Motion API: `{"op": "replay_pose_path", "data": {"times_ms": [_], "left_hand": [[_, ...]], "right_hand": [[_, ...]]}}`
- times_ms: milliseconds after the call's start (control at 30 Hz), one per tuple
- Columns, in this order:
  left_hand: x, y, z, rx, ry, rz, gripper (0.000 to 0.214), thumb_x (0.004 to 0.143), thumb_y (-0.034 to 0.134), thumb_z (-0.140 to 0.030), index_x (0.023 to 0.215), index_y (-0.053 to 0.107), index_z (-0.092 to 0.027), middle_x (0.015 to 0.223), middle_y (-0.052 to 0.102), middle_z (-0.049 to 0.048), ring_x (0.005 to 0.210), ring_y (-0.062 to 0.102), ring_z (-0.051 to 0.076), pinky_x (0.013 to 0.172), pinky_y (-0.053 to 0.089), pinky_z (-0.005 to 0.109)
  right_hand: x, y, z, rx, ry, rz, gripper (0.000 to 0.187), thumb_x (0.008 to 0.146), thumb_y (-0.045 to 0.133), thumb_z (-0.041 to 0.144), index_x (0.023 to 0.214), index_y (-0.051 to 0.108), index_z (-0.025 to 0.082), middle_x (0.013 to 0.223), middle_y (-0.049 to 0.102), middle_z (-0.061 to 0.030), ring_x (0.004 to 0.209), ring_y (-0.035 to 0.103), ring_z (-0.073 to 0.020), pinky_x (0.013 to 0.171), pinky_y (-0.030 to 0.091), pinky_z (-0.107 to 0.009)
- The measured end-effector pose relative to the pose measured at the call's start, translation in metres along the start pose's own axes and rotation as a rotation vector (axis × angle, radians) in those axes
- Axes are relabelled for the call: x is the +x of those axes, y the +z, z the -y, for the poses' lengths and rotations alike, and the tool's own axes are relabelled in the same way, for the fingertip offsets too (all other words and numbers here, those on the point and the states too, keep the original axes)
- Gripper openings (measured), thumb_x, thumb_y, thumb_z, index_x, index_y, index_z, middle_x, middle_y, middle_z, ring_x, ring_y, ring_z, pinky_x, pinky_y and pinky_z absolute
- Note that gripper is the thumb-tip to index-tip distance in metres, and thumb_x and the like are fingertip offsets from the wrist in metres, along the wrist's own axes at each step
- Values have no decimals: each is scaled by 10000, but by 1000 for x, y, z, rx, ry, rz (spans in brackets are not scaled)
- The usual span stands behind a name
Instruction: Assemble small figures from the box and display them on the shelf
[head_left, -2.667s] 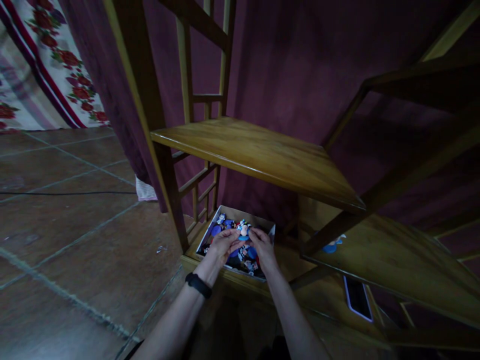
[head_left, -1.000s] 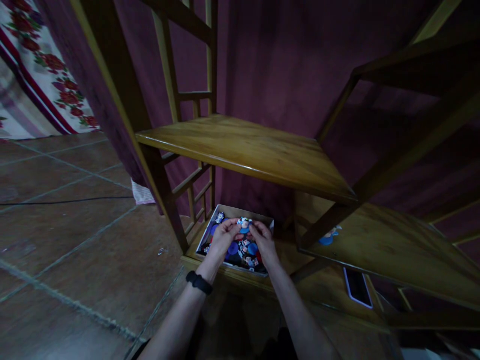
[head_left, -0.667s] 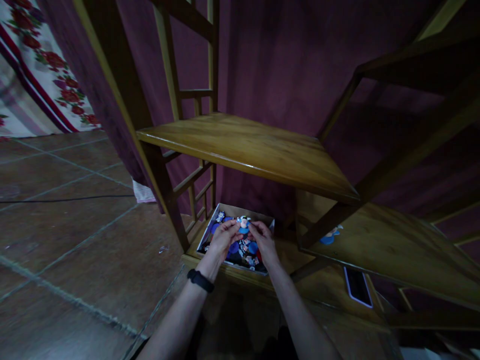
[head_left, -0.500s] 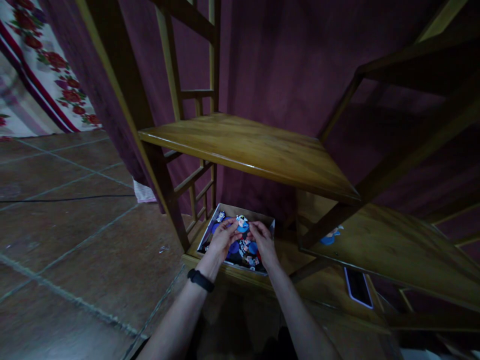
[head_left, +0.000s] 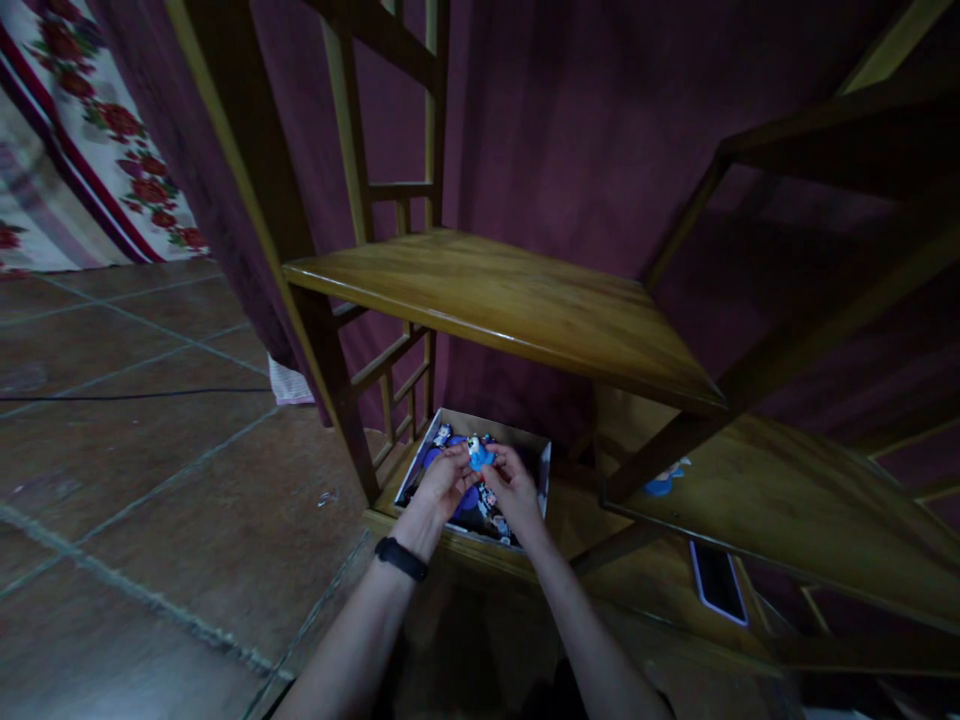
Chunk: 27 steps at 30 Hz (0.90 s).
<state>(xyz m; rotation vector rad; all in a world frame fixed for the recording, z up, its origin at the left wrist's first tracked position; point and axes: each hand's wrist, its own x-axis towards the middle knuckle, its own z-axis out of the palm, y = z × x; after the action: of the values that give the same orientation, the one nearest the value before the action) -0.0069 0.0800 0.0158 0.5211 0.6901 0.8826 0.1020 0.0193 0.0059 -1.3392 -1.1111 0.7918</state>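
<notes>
A small figurine (head_left: 479,454), white on top with a blue base, is held between my two hands above a shallow cardboard box. My left hand (head_left: 445,478) grips it from the left, with a dark band on the wrist. From the right, the fingers of my right hand (head_left: 514,486) close on its blue base. Beneath my hands, the box (head_left: 547,478) holds several small figurines with blue and purple round bases, partly hidden by my hands. One of them, a white-and-blue figurine (head_left: 442,434), lies in the box's back left corner.
The box stands on the low shelf of a wooden rack, under a higher wooden shelf (head_left: 480,290). On the right-hand shelf (head_left: 787,500) sits another blue-based figurine (head_left: 661,482). A phone (head_left: 718,580) lies lower right. Purple curtain (head_left: 540,130) hangs behind; tiled floor (head_left: 187,480) spreads left.
The figurine has been turned and tilted between my hands, so its blue base now faces right. My right hand has come in closer to my left, and the view has shifted slightly.
</notes>
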Motion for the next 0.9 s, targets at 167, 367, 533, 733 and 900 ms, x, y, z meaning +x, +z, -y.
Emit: {"op": "replay_pose_path", "data": {"times_ms": [167, 367, 533, 733, 900], "left_hand": [[1, 0, 0, 40, 28, -5, 103, 724, 601, -56, 796, 645, -114, 693, 653, 40, 586, 607, 96, 561, 503, 194], [-1, 4, 1, 63, 21, -38, 156, 695, 648, -39, 834, 666, -106, 766, 680, 59, 632, 630, 112, 589, 533, 207], [-2, 6, 4, 48, 17, -77, 143, 664, 667, -15, 769, 661, -111, 749, 682, 50, 636, 637, 118, 594, 546, 214], [-3, 5, 2, 99, 1, -51, 148, 674, 666, -26, 789, 662, -118, 755, 680, 41, 644, 644, 116, 611, 554, 217], [-5, 5, 1, 137, 3, -11, 131, 654, 709, -81, 769, 664, -123, 783, 682, 40, 653, 646, 114, 604, 543, 197]], "right_hand": [[1, -3, -4, -21, 11, -19, 298, 777, 545, 303, 1072, 576, 270, 859, 621, 12, 747, 576, -138, 679, 465, -242], [6, -6, -10, 125, 143, -58, 286, 735, 588, 349, 1011, 612, 275, 931, 641, 10, 699, 593, -138, 622, 498, -254], [7, -6, -13, 176, 212, -68, 323, 696, 632, 390, 994, 616, 267, 935, 650, 14, 683, 604, -138, 616, 502, -260], [6, -8, -7, 314, 277, -101, 340, 698, 639, 422, 986, 613, 244, 919, 652, 0, 684, 606, -137, 638, 505, -271], [6, -9, -8, 425, 277, -113, 319, 682, 662, 415, 940, 606, 237, 903, 644, 5, 671, 604, -123, 634, 500, -254]]}}
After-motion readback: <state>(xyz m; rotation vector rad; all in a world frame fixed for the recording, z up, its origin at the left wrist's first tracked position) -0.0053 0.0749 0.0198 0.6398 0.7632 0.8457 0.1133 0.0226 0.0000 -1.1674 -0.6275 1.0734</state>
